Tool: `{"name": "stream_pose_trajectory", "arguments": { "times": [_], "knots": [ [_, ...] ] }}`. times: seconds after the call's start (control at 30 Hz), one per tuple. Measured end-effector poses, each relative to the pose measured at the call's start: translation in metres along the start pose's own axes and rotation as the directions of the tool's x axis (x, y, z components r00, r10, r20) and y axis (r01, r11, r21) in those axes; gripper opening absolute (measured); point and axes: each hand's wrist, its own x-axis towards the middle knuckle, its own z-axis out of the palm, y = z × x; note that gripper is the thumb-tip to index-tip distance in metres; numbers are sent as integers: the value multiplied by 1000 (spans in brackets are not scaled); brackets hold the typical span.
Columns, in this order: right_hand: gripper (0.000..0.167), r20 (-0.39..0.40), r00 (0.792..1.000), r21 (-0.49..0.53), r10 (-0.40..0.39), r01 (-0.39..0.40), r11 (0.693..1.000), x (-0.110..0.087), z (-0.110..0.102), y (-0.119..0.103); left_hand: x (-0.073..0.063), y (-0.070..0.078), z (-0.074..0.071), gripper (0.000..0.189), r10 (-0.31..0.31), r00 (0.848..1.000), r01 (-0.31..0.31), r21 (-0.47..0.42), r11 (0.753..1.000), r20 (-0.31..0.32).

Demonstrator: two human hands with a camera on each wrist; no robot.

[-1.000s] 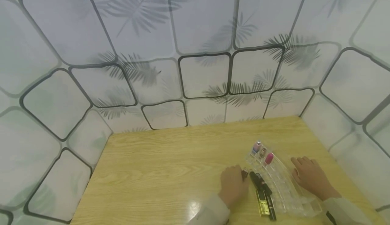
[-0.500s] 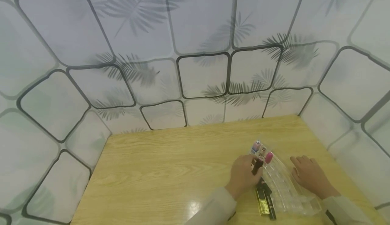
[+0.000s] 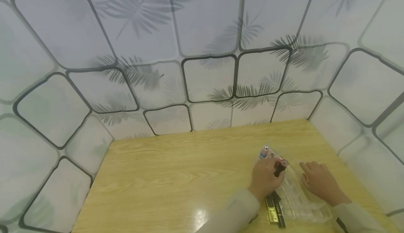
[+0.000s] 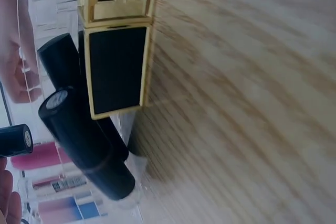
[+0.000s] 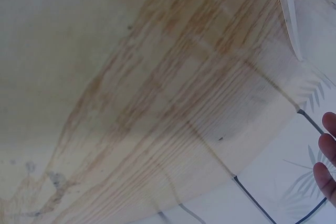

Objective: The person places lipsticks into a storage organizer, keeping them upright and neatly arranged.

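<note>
My left hand [image 3: 266, 179] pinches a dark lipstick tube [image 3: 279, 169] over the far part of a clear curved lipstick organizer [image 3: 301, 205]. In the left wrist view, the held tube [image 4: 14, 140] shows a round label on its end, close to a bright pink lipstick [image 4: 42, 157]. Also standing in the organizer's far end is a pink-and-blue tube [image 3: 264, 151]. My right hand [image 3: 323, 182] lies with fingers extended at the organizer's right side, and only its fingertips [image 5: 326, 156] show in the right wrist view.
Beside the organizer's left edge lie a gold-and-black lipstick [image 3: 272, 212] and several black tubes [image 4: 79, 135]. The wood-grain table [image 3: 176, 177] is bordered by patterned cloth walls [image 3: 211, 75] at the back and sides.
My left hand has moved right and slightly away from me with the dark tube, from beside the organizer to over its compartments. The right hand keeps its place.
</note>
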Motion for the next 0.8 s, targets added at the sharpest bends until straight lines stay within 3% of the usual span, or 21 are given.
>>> {"name": "stream_pose_trajectory", "arguments": {
  "times": [0.37, 0.8],
  "knots": [
    [35, -3, 1000, -1, -2, 2, 1000, 0, 1, 0, -1, 10, 13, 30, -50, 998, 53, 89, 995, -37],
    [35, -13, 1000, -8, 7, -7, 1000, 0, 1, 0, -2, 13, 18, 30, -85, 996, 86, 99, 991, -7]
  ]
}}
